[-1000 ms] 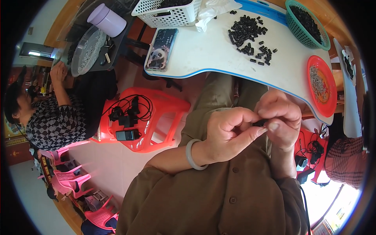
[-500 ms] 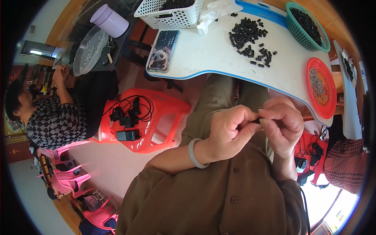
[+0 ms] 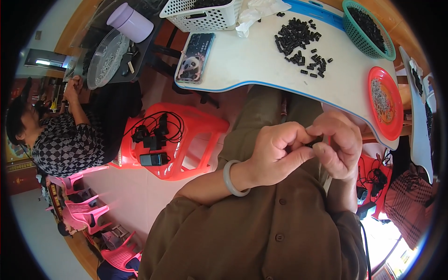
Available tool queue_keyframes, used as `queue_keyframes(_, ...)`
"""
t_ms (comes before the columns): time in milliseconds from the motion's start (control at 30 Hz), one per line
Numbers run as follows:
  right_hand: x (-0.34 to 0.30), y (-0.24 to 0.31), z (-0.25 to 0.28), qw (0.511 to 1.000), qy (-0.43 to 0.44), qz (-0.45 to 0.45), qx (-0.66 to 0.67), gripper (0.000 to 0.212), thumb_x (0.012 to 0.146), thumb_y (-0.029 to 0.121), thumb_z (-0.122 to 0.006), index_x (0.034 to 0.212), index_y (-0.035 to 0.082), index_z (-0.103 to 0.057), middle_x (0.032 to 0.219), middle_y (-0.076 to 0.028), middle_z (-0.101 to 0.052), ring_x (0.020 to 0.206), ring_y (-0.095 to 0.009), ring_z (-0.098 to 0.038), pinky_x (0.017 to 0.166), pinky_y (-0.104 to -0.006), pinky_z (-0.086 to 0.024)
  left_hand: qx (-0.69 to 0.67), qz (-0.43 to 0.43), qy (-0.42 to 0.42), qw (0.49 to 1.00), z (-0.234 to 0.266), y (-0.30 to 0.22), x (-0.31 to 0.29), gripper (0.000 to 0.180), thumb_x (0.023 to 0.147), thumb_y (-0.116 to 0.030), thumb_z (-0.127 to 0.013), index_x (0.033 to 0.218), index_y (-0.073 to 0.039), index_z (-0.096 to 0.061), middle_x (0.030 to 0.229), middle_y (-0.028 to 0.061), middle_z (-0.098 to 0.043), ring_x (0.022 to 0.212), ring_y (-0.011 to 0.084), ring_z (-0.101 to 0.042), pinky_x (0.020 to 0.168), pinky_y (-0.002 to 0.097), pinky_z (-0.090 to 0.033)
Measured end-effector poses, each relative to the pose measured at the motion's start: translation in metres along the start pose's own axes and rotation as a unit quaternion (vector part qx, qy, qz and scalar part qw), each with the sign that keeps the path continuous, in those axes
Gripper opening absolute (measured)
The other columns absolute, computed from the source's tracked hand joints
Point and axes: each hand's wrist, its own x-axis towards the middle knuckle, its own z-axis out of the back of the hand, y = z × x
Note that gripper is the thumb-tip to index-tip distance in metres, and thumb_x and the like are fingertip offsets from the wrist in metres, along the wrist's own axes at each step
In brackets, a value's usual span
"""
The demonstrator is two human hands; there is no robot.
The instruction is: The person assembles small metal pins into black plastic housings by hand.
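Note:
Above my lap, both hands are close together with their fingertips meeting. Between the fingertips is a small dark piece (image 3: 314, 141), mostly hidden, that looks like the black cylinders on the table. My left hand (image 3: 281, 151), with a pale bangle (image 3: 228, 179) at its wrist, pinches the piece between thumb and forefinger. My right hand (image 3: 339, 144) curls its thumb and forefinger around the other side of it. Beyond my knees lies a loose heap of short black cylinders (image 3: 295, 38). A red plate (image 3: 391, 132) holding small silvery bits sits nearest my right hand.
The white table (image 3: 242, 58) carries a phone (image 3: 196, 58), a white basket (image 3: 221, 19) and a green basket (image 3: 361, 45), both filled with black parts. To my left, a red stool (image 3: 198, 123) bears cables and adapters. A co-worker (image 3: 70, 147) sits at far left.
My right thumb and forefinger have parted slightly around the small piece, while my left hand keeps its pinch. At far right, a checked garment has shifted.

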Motion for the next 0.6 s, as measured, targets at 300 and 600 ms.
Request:
queue_keyframes(300, -0.004, 0.006, -0.012, 0.983, -0.003, 0.022, -0.181, 0.014, 0.07, -0.001, -0.064, 0.084, -0.001, -0.062, 0.065, -0.011, -0.056, 0.056, -0.025, -0.055, 0.05, -0.033, -0.043, 0.139, -0.061, -0.07, 0.986, -0.001, 0.005, -0.002, 0.012, 0.077, 0.002, -0.069, 0.081, -0.002, -0.059, 0.058, 0.0012, -0.051, 0.047, 0.007, -0.044, 0.044, 0.0221, -0.035)
queue_keyframes(600, -0.011, 0.008, -0.022, 0.953, -0.032, 0.04, -0.3, 0.016, 0.071, -0.003, -0.066, 0.087, -0.002, -0.061, 0.073, -0.012, -0.058, 0.059, -0.027, -0.056, 0.052, -0.0343, -0.045, 0.206, -0.087, -0.094, 0.97, -0.004, 0.013, -0.002, 0.014, 0.074, 0.006, -0.068, 0.083, -0.002, -0.06, 0.062, 0.0055, -0.057, 0.047, 0.013, -0.051, 0.046, 0.0234, -0.039)
